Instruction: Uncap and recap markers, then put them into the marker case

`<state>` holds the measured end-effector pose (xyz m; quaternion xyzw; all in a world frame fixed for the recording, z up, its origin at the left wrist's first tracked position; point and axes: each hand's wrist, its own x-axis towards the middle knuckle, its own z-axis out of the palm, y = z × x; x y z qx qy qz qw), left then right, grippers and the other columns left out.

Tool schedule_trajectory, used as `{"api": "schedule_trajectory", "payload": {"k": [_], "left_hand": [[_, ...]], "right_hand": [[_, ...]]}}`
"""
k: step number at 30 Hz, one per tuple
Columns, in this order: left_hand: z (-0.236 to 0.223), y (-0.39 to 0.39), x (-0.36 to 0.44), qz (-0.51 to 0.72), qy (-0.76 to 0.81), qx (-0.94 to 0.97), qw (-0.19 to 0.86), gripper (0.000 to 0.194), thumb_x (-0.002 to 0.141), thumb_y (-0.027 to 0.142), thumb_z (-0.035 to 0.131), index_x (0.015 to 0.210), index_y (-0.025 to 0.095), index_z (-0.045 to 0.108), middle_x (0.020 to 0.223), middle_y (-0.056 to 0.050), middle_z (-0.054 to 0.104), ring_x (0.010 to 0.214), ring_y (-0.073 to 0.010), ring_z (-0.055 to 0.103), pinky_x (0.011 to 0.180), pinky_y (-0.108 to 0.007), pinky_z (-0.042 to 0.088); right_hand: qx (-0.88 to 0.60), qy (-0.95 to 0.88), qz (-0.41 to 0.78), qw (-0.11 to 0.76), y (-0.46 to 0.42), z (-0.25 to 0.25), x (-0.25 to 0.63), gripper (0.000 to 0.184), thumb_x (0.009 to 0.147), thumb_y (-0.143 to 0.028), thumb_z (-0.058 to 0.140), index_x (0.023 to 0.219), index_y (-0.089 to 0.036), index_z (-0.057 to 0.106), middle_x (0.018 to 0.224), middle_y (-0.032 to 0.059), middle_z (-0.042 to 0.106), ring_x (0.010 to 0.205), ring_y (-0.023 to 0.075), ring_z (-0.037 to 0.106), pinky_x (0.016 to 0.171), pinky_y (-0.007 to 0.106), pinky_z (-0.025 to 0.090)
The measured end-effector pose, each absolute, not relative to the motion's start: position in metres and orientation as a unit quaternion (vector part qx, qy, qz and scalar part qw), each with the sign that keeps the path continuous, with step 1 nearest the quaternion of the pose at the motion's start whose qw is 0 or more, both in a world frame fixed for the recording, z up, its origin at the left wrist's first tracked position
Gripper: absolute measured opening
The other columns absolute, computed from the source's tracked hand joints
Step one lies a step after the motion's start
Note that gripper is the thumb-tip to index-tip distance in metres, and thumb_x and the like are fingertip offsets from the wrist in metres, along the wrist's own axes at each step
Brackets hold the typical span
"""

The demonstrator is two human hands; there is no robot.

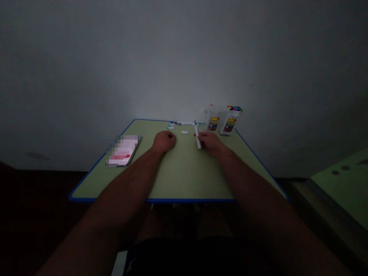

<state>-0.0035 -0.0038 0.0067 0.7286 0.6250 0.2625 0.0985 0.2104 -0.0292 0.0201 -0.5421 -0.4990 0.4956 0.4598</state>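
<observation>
My right hand (pixel 211 142) pinches a white marker (pixel 197 138) near its middle, over the right half of the table. The marker is uncapped at the top, its dark tip pointing up and away, and its lower end shows a little green. My left hand (pixel 164 141) rests on the table as a loose fist, with no object visible in its fingers. Between the hands, a bit farther back, lies a white cap with a yellow end (pixel 184 132). Two more caps (pixel 171 128) lie beyond my left hand. Behind them another white marker (pixel 185 123) lies sideways, its dark tip to the left.
Two clear marker cases (pixel 230 122) with yellow labels stand at the back right; the right one holds several colourful markers. A phone (pixel 123 151), partly blurred out, lies on the left. The pale green table (pixel 189 180) has a blue edge and stands against a grey wall.
</observation>
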Motion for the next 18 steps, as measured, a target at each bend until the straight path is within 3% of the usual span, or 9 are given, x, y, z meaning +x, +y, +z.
{"api": "schedule_trajectory", "payload": {"k": [4,7,18], "left_hand": [[0.007,-0.004,-0.003,0.271,0.634,0.717,0.104,0.027,0.083,0.030,0.059,0.096,0.018,0.079,0.103,-0.009,0.077,0.097,-0.0241,0.069,0.089,-0.031,0.049],[0.005,-0.003,-0.004,0.281,0.637,0.710,0.108,0.025,0.083,0.030,0.059,0.096,0.019,0.079,0.102,-0.008,0.077,0.096,-0.0230,0.069,0.089,-0.030,0.050],[-0.004,0.017,-0.007,0.306,0.676,0.669,0.043,0.039,0.079,0.025,0.060,0.115,0.014,0.071,0.113,-0.012,0.072,0.103,-0.0248,0.066,0.095,-0.034,0.049]], "right_hand": [[-0.499,-0.465,0.550,0.482,-0.025,0.020,0.217,0.009,0.075,-0.008,0.059,0.072,-0.013,0.066,0.059,-0.0013,0.057,0.052,0.0097,0.049,0.052,0.022,0.041],[-0.503,-0.460,0.561,0.469,-0.021,0.019,0.218,0.012,0.079,-0.010,0.059,0.068,-0.013,0.064,0.054,-0.0026,0.052,0.048,0.0091,0.046,0.048,0.022,0.038],[-0.510,-0.472,0.542,0.473,-0.020,0.018,0.215,0.022,0.091,-0.016,0.058,0.070,-0.012,0.065,0.060,0.0020,0.064,0.045,0.0081,0.050,0.042,0.021,0.036]]}}
